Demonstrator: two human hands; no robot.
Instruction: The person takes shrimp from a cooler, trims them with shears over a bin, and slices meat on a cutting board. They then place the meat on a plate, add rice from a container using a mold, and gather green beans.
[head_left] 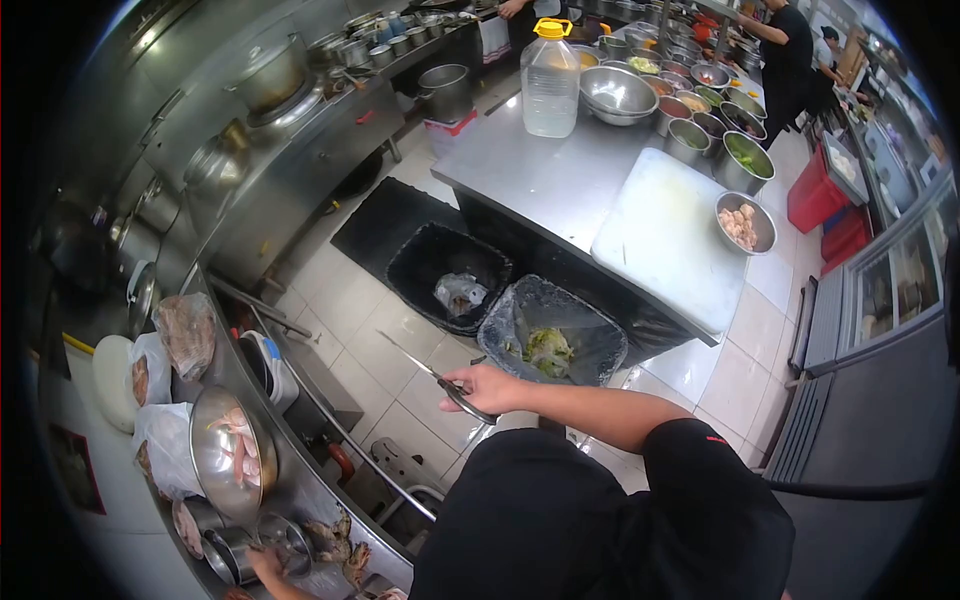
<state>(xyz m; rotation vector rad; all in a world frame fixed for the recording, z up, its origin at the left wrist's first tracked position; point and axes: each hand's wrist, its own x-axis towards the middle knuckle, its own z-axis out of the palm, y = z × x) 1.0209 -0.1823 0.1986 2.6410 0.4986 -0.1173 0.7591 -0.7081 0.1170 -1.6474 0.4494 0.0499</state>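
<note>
My right hand [482,388] is wrapped round the dark handle of a pair of scissors [408,350], held over the floor with the long thin blade pointing up and left. At the lower left, my left hand [266,566] grips the rim of a metal pot [232,552] on the steel counter; its fingertips are partly hidden. A second metal pot [285,540] stands close beside it. Just above is a large steel bowl [213,450] with pale raw meat pieces [240,445]. Brownish meat pieces [345,545] lie right of the pots.
Two black-lined bins [400,265] [612,345] stand below a steel table [530,165]. On that table are a white cutting board [660,215], a bowl of meat chunks [747,222], a plastic jug [550,85] and several ingredient containers. Bagged meat [185,335] lies left. People work at the back.
</note>
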